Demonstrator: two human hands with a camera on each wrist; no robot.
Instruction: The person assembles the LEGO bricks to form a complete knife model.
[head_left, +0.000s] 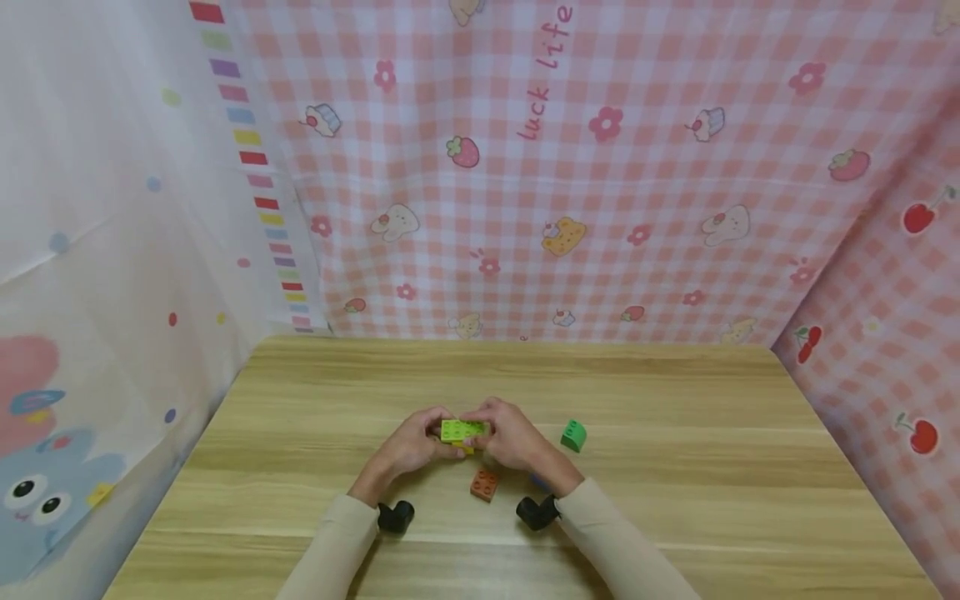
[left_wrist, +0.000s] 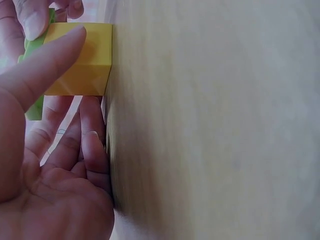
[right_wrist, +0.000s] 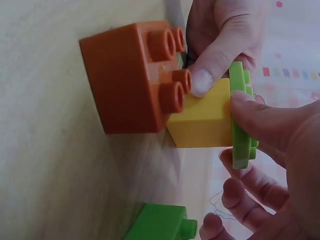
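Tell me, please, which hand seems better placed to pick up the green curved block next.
Probably the right hand: the green curved block lies to its right, farther from the left hand. It would first have to release the lime plate, while the left hand holds the yellow block.

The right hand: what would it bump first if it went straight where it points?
The right hand touches the light green block, so it'd push that first, then probably meet the left hand, though depth is unclear.

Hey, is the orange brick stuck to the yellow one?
No, in the head view the orange brick sits on the table, apart from the yellow brick.
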